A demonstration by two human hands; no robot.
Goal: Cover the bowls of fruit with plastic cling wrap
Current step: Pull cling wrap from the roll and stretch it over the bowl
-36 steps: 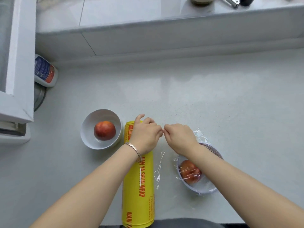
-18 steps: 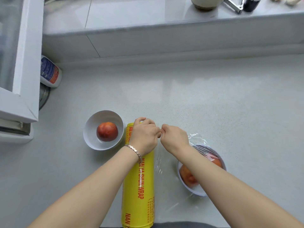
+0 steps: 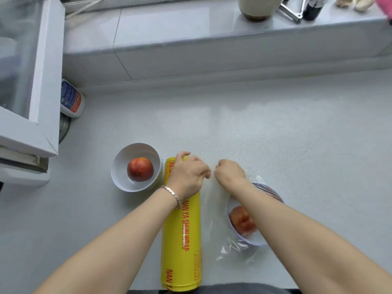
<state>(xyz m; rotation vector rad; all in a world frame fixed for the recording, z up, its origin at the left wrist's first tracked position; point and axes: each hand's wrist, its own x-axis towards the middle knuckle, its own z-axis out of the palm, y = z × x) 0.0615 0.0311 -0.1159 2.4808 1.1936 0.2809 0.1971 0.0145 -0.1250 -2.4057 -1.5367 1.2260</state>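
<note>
Counter: pale grey counter (image 3: 275, 134) fills most of your view, speckled and glossy, with everything grouped at its near edge.
Ledge: a raised grey ledge (image 3: 169, 28) runs along the far side; a beige pot (image 3: 259, 7) and a dark bottle (image 3: 312, 9) stand on it at the right.
Window frame: a white-framed glass panel (image 3: 42, 81) juts in at your left.
Wrap roll: the yellow wrap roll (image 3: 182, 240) lies between the two bowls, pointing away from you.
Cling film: a clear sheet of cling film (image 3: 210, 200) runs from the roll's right side over the right bowl.
Left bowl: the white left bowl (image 3: 115, 166) sits uncovered just left of the roll and holds one red fruit (image 3: 140, 169).
Right bowl: the right bowl (image 3: 254, 240) lies under the film and your right forearm, with a second fruit (image 3: 241, 221) inside.
Hands: your left hand (image 3: 186, 177) is curled over the roll's far end, gripping it; your right hand (image 3: 230, 171), just beside it, is clenched and pinches the film's far edge.
Label bottle: a white label bottle (image 3: 71, 98) lies by the frame.
</note>
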